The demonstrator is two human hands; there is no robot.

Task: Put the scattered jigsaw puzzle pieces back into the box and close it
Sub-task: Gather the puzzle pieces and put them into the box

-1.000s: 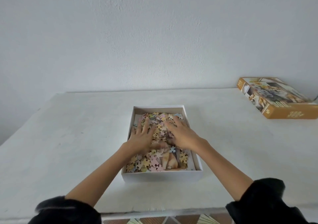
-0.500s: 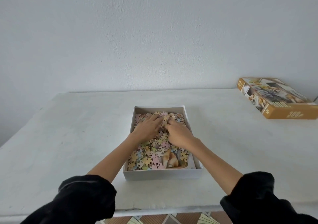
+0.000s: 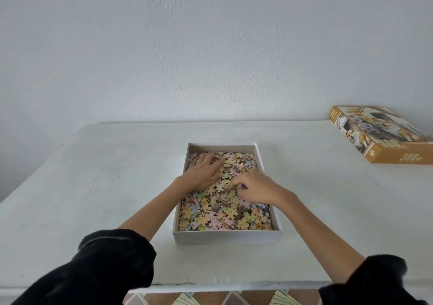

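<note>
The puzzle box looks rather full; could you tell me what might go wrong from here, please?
1. The puzzle pieces fill the white box base nearly to its near rim; the left hand, spread flat, and the right hand, fingers curled among them, could flick some onto the table.
2. An uneven heap might stop the printed lid, lying far right on the table, from seating fully.
</note>
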